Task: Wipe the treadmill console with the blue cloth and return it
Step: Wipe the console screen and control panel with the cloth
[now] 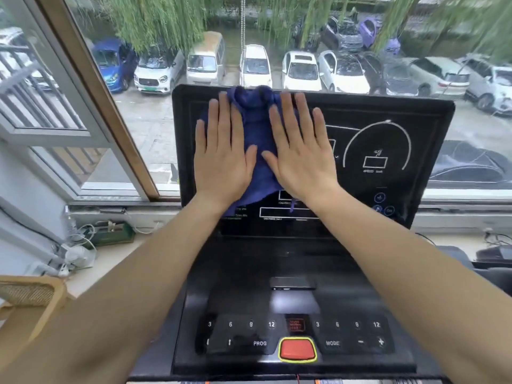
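The black treadmill console (388, 151) stands upright in front of me, with white display outlines on its screen. A dark blue cloth (256, 126) is spread over the screen's left part, reaching up to the top edge. My left hand (221, 153) lies flat on the cloth's left side, fingers straight and pointing up. My right hand (299, 151) lies flat on its right side in the same way. Both palms press the cloth against the screen; neither hand curls around it. The cloth's lower edge hangs below my wrists.
Below the screen lies the button panel (296, 333) with a red stop button (297, 350) and a phone-like slab (293, 283). A window with parked cars is behind. Cables and a green box (112, 234) sit on the left sill. A tan chair back (30, 303) is at lower left.
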Motion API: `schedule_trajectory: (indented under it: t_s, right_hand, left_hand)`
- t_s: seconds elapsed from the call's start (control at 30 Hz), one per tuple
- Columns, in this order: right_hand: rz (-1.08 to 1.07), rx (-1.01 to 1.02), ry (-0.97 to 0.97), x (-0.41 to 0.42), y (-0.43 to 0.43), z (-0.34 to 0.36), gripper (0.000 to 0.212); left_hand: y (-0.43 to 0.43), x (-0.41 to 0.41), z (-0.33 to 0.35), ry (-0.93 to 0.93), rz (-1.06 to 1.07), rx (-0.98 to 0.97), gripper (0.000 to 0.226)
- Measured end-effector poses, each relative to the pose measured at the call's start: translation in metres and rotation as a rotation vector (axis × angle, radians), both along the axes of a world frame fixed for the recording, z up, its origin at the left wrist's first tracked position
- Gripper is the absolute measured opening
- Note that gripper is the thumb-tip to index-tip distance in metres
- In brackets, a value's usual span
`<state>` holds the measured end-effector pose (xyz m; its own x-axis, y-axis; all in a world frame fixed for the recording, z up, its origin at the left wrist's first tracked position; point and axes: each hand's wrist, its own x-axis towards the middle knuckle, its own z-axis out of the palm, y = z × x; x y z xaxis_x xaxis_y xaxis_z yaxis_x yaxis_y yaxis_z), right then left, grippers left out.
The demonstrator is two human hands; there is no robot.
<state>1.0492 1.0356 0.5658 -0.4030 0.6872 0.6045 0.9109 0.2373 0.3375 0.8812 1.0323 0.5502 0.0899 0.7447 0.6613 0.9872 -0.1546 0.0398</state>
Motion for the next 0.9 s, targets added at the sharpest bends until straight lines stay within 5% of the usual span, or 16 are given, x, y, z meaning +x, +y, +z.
schedule_trajectory:
  t_s: [0.17, 0.33, 0.47, 0.63, 0.77, 0.9]
  right_hand:
    - [-0.112, -0.076, 0.052, 0.059, -0.033, -0.045, 0.081]
    - [0.006, -0.191, -0.084, 0.056, -0.081, -0.121, 0.088]
    - [0.078, -0.100, -0.132, 0.034, -0.045, -0.075, 0.082]
    - [-0.119, -0.017, 0.082, 0.050, -0.001, -0.005, 0.079]
    - [-0.220, -0.109, 0.252, 0.075, -0.026, -0.041, 0.083]
    - [-0.095, -0.202, 0.062, 0.068, -0.073, -0.107, 0.091]
  left_hand:
    - [-0.017, 0.049, -0.032, 0.141, -0.200, -0.023, 0.073]
    - [-0.071, 0.029, -0.111, 0.316, -0.279, -0.111, 0.074]
    - [-0.042, 0.006, -0.070, 0.316, -0.152, -0.026, 0.073]
    - [0.005, 0.048, 0.009, 0.068, -0.038, 0.027, 0.071]
    - [-0.013, 0.071, -0.024, 0.174, -0.206, -0.008, 0.072]
    - [-0.051, 0.043, -0.074, 0.330, -0.259, -0.079, 0.073]
